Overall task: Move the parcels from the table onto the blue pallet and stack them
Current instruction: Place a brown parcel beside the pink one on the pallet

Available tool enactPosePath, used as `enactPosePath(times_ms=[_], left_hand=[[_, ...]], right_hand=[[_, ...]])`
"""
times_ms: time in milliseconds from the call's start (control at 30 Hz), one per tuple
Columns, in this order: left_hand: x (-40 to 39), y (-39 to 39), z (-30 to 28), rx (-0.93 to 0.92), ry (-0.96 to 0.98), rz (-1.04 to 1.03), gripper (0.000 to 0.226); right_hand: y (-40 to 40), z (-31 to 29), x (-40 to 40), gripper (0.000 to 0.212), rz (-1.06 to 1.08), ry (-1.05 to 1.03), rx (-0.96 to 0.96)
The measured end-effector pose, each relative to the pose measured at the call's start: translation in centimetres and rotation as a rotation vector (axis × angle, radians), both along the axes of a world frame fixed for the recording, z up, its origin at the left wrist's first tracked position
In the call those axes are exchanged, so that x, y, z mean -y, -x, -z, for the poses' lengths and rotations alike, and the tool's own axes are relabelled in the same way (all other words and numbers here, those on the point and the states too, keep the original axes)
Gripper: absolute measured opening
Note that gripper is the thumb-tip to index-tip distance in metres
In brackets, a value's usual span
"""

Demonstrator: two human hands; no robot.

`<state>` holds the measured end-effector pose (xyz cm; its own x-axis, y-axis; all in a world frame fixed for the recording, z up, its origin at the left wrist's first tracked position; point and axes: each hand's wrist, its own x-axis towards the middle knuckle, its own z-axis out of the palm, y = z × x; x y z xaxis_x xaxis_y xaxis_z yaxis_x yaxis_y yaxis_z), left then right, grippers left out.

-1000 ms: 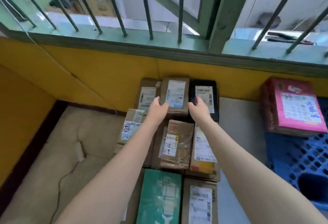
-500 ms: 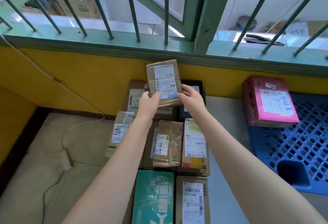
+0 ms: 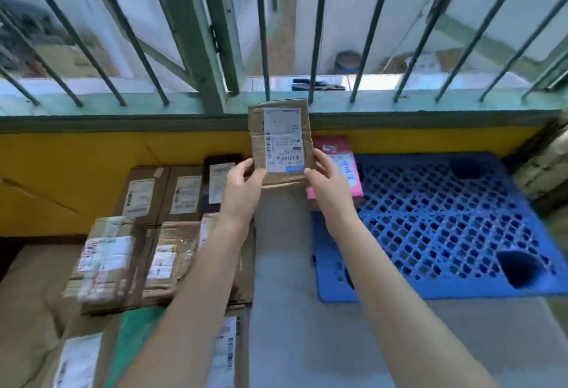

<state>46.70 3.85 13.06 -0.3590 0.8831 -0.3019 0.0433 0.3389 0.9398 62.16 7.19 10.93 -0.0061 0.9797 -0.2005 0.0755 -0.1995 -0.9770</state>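
Right, blue pallet (image 3: 445, 218) mostly bare, lots of landing room right of the pink parcel (image 3: 344, 169) in its far-left corner. Remaining parcels (image 3: 147, 228) sit left on the table (image 3: 292, 311). Brown parcel (image 3: 281, 141) held upright mid-air, left hand (image 3: 242, 191) and right hand (image 3: 329, 185) pinching its lower edges. Suggest laying it flat, butted against pink, clear of the pallet edge.

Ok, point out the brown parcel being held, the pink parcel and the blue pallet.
brown parcel (image 3: 281, 138): head view, on its white shipping label.
pink parcel (image 3: 347, 169): head view, on its top face right of the hand.
blue pallet (image 3: 445, 218): head view, on the bare lattice deck.
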Motion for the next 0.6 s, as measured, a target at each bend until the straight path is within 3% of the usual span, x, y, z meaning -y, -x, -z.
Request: enactPosePath(times_ms=[100, 233, 433, 600], left_hand=[[-0.2, -6.7, 0.1, -0.007, -0.011, 0.033, 0.036], [-2.0, -13.4, 0.3, 0.015, 0.056, 0.097, 0.069], [-4.2, -18.9, 1.6, 0.034, 0.103, 0.228, 0.033], [-6.4, -20.8, 3.8, -0.043, 0.118, 0.309, 0.035]], right_hand=[[-6.5, -0.4, -0.1, 0.056, 0.007, -0.031, 0.056], [-13.5, -0.8, -0.8, 0.06, 0.04, -0.03, 0.105], [-19.4, 1.1, -1.8, 0.062, 0.108, 0.012, 0.079], [-21.7, 3.8, -3.3, 0.062, 0.161, 0.079, 0.065]])
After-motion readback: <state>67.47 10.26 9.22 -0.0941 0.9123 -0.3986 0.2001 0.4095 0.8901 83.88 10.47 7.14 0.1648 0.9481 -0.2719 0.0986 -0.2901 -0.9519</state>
